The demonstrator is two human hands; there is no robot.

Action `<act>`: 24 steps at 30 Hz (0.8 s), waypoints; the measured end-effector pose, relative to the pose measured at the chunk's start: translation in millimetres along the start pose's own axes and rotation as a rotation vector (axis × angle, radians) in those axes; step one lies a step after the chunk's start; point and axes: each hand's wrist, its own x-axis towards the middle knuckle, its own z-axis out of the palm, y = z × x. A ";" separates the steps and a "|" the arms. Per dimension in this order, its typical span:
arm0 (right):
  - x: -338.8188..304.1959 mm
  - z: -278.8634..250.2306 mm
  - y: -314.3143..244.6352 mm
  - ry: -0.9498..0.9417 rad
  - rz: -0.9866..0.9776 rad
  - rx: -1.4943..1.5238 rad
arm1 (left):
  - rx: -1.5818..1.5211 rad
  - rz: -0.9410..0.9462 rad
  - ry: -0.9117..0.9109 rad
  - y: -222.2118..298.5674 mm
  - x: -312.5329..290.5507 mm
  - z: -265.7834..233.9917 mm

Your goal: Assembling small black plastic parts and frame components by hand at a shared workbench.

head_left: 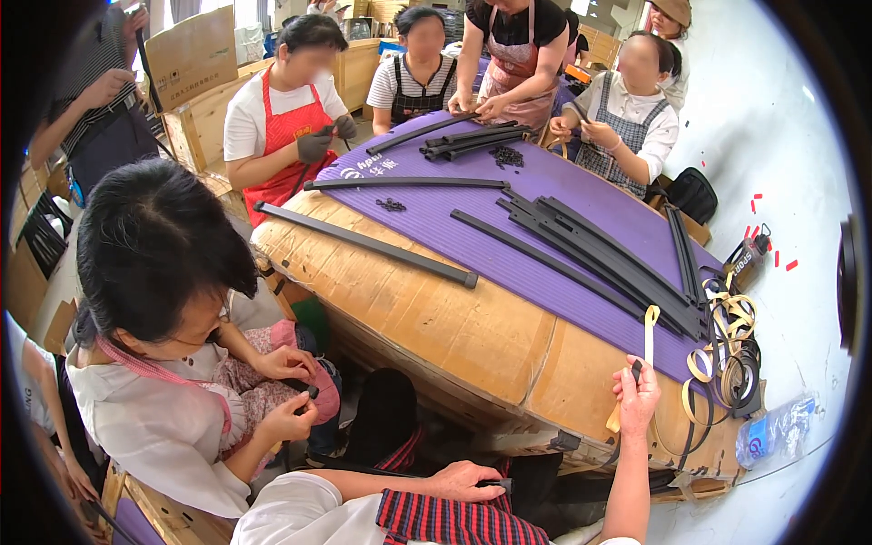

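Observation:
My left hand is closed around a black bar low over my lap, and the bar's end sticks out past my fingers. My right hand is raised near the table's front edge, its fingers pinching a small black piece, like an end cap. A tan strap runs by the same hand; I cannot tell whether my fingers grip it. Long black bars lie on a purple mat beyond. One capped black bar lies across the cardboard tabletop.
Tangled tan and black straps and a clear plastic bag are at the right by the white wall. Small black pieces sit in piles on the mat. Close on my left a person handles a dark piece; others work around the table.

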 end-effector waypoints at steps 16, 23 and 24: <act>-4.4 -3.0 -3.4 0.070 0.081 -0.005 | -0.212 -0.003 0.290 23.3 4.6 -25.8; -43.7 -9.6 -9.5 0.094 0.019 0.164 | -0.627 0.046 0.286 40.6 6.3 -65.8; -52.4 -10.7 -10.8 0.060 0.047 0.157 | -0.642 0.051 0.277 38.6 6.1 -65.1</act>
